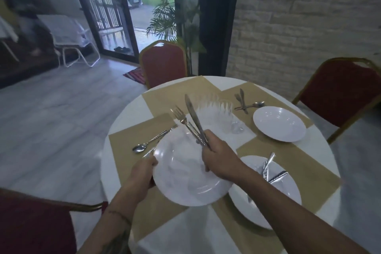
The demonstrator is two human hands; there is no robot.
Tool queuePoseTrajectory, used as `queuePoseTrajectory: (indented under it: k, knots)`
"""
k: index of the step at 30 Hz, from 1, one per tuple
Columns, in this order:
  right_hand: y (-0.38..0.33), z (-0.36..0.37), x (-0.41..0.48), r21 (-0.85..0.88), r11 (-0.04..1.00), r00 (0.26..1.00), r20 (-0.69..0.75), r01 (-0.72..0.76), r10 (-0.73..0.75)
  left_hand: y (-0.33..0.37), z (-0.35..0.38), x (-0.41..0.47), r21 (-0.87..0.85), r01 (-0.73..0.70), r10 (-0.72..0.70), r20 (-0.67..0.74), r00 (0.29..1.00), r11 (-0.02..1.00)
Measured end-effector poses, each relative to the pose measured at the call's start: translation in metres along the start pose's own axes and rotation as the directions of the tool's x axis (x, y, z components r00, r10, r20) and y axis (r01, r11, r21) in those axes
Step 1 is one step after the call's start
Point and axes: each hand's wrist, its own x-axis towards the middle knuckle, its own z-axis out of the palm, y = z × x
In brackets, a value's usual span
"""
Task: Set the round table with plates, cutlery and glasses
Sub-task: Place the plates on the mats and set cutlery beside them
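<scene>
The left hand (144, 168) is gripping the left rim of a white plate (185, 175), holding it above the round surface (136, 113). The right hand (218, 158) is hovering over that plate, clutching a knife (192, 113) and fork (180, 116) by their handles. Beyond the plate, blurred clear glasses (225, 117) are standing. To its left a spoon (140, 147) is lying, and to its right a second plate (288, 198) is carrying cutlery.

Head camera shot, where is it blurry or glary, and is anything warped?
Head view: the glasses at the centre of the table smear into ghosted streaks; head view: the plate the left hand holds carries pale reflections; head view: the open doorway is the brightest area, and the wide lens bows the door frame.
</scene>
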Motion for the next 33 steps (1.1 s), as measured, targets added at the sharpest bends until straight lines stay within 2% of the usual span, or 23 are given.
queuePoseTrajectory:
  k: [4,7,10,15,19,24,28,33]
  knots:
    - [-0.036,0.011,0.057,0.203,0.973,0.993,0.062,-0.11,0.099,0.028,-0.039,0.045,-0.075,-0.052,0.044,-0.111,0.993,0.996]
    - [-0.048,0.026,0.121,0.344,0.916,0.979,0.06,-0.205,0.196,0.053,-0.06,0.098,-0.18,-0.067,0.035,-0.174,0.984,0.981]
    - [-0.051,0.044,0.202,0.406,0.861,0.949,0.049,-0.305,0.313,0.08,-0.07,0.166,-0.277,-0.077,0.029,-0.173,0.984,0.958]
    - [-0.039,0.079,0.341,0.544,0.739,0.876,-0.013,-0.399,0.482,0.126,-0.061,0.283,-0.299,-0.063,0.018,-0.152,0.988,0.952]
    - [-0.004,0.09,0.435,0.477,0.732,0.798,-0.1,-0.486,0.595,0.145,-0.027,0.359,-0.358,-0.057,0.02,-0.106,0.994,0.932]
    - [0.058,0.091,0.503,0.415,0.694,0.64,-0.286,-0.589,0.713,0.148,0.009,0.426,-0.312,-0.046,0.039,-0.03,0.999,0.949]
    - [0.114,0.097,0.527,0.312,0.642,0.523,-0.387,-0.7,0.759,0.148,0.022,0.455,-0.251,-0.053,0.064,0.036,0.997,0.967]
    - [0.124,0.104,0.534,0.318,0.591,0.45,-0.418,-0.741,0.789,0.144,0.018,0.481,-0.148,-0.059,0.072,0.086,0.994,0.987]
